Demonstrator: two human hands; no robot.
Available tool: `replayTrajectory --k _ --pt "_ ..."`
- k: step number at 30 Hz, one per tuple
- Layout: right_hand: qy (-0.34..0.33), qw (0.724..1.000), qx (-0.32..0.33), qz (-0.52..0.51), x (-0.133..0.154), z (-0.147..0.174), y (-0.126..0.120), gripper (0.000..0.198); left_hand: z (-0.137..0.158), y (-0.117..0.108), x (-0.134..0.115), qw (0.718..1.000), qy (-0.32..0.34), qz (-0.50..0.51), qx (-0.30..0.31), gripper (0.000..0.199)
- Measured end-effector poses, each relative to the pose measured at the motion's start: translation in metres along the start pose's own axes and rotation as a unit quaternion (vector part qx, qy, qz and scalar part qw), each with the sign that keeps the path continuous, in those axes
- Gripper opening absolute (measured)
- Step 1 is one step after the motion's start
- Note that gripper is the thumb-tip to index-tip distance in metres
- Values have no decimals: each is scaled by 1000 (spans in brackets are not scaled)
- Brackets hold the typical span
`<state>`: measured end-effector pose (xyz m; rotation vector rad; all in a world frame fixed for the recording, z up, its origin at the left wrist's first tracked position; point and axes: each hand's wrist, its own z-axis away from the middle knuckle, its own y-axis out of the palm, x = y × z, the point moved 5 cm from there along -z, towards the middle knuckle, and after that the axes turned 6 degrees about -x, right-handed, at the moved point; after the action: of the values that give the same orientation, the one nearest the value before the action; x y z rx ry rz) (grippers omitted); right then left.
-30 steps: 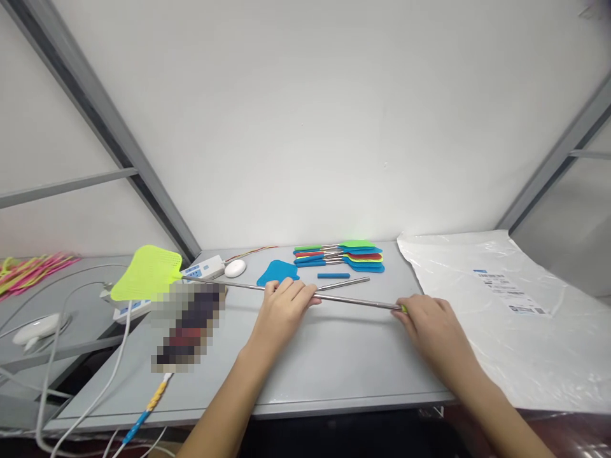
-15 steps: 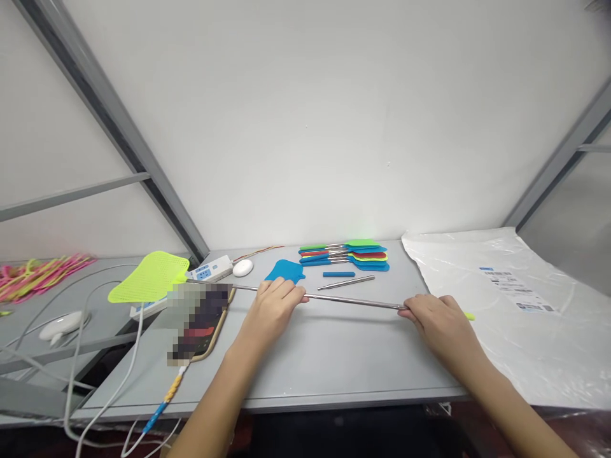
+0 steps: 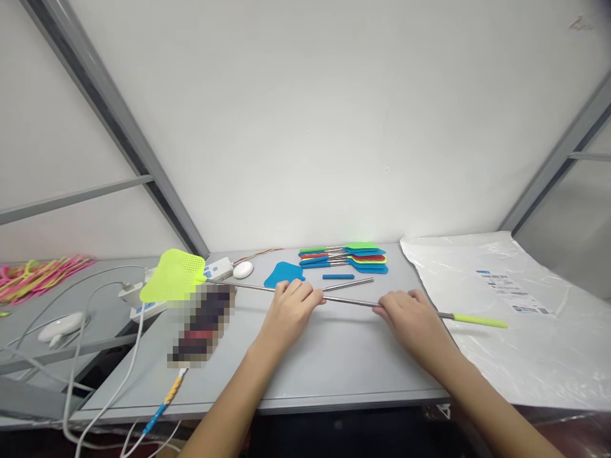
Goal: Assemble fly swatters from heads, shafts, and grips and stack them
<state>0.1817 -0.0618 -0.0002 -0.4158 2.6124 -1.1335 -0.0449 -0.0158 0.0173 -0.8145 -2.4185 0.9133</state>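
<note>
1. The yellow fly swatter (image 3: 172, 277) stretches across the near side of the stack of swatters (image 3: 367, 259), its flat head out to the left of that stack and its yellow handle (image 3: 480, 320) out to the right.
2. The left hand (image 3: 291, 312) is curled over the metal rod (image 3: 351, 301), in front of the stack and to its left; the right hand (image 3: 410, 318) grips the rod just short of the handle, in front and to the right.
3. Force is best sent straight along the rod; sideways pressure would likely bend so thin a tube. Smooth metal may slip, so a firm, even grip should help.
4. The head looks like thin, flexible plastic pierced with small holes; the rod is slim, round and shiny.
5. Just in front of the stack lie a matte blue tube (image 3: 338, 277) and a loose metal rod (image 3: 353, 284).
6. Right of the stack spreads a crinkled, glossy plastic bag (image 3: 506, 343).
</note>
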Motion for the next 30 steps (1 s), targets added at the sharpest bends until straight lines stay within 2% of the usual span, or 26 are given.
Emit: replayTrajectory --k 4,12,23,30 --pt "-18 999 -15 -25 11 -8 3 31 -1 -2 -3 1000 10 -1 -7 17" --pt "1 1000 9 -5 -23 26 6 32 18 -5 13 1000 -3 -24 2 17" --pt "14 1000 6 4 -33 30 -3 33 7 -8 13 998 8 -53 -15 16" --pt "28 999 2 28 -56 36 -6 30 1 -13 36 996 3 -82 -34 10"
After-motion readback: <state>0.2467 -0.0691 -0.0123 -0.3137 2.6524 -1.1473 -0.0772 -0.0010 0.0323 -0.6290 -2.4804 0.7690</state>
